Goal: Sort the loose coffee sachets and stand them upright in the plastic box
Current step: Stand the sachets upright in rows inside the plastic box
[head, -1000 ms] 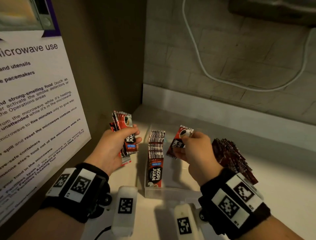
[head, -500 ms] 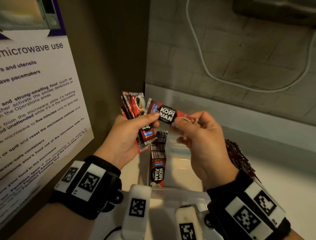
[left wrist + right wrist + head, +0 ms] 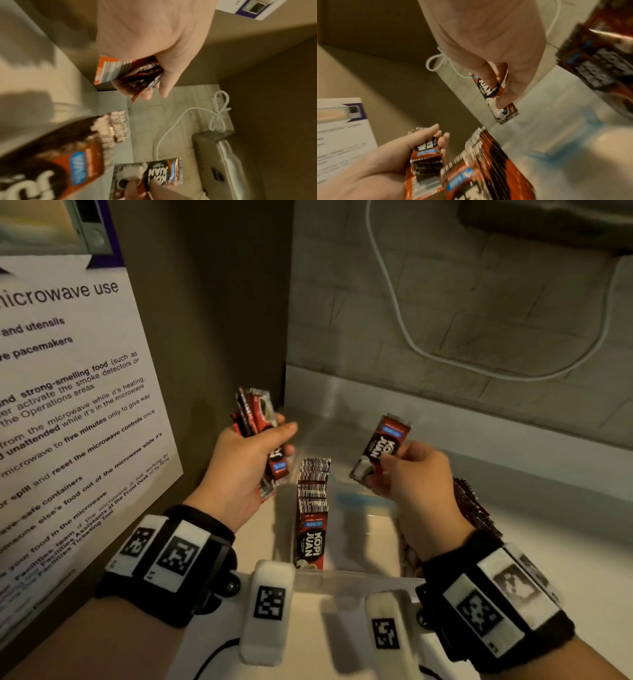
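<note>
Trouble could come if the right hand (image 3: 411,474), pinching 1 sachet (image 3: 380,451) above the plastic box (image 3: 356,575), drops it in tilted, because it could knock over the row of sachets (image 3: 313,501) standing by the left wall. Left hand (image 3: 239,470) grips a bunch of sachets (image 3: 263,440) that could slip out. Only the right wrist view shows the left fingers (image 3: 442,142) curled round the bunch.

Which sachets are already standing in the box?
The tight row of sachets upright along the plastic box's left wall. The left hand holds a bunch, the right hand pinches a single sachet.
</note>
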